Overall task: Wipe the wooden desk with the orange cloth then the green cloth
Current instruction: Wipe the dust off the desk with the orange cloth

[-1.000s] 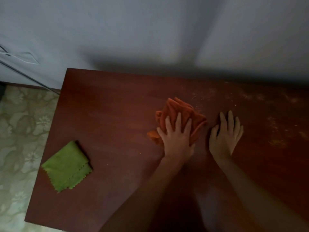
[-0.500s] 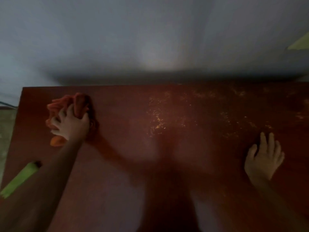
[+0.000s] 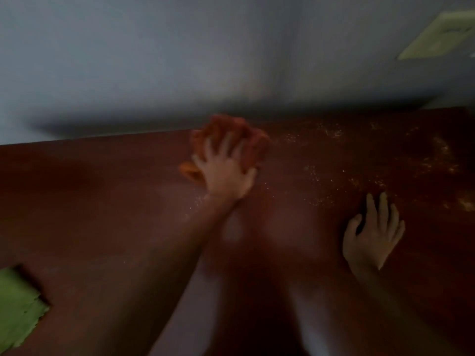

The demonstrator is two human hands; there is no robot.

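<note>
My left hand [image 3: 226, 170] presses down on the bunched orange cloth [image 3: 246, 134], fingers spread over it, at the far edge of the dark reddish wooden desk [image 3: 102, 214] near the wall. My right hand [image 3: 372, 235] lies flat and open on the desk to the right, holding nothing. The green cloth [image 3: 18, 307] lies flat at the desk's near left, partly cut off by the frame. The view is blurred.
Pale crumbs or dust [image 3: 385, 176] speckle the right part of the desk, beyond my right hand. A grey wall [image 3: 180, 60] runs right behind the desk. A pale switch plate [image 3: 437, 34] sits on the wall at the upper right.
My left hand has swept the orange cloth from the desk's far left corner rightward to the middle of the far edge. My right hand stays flat on the desk.
</note>
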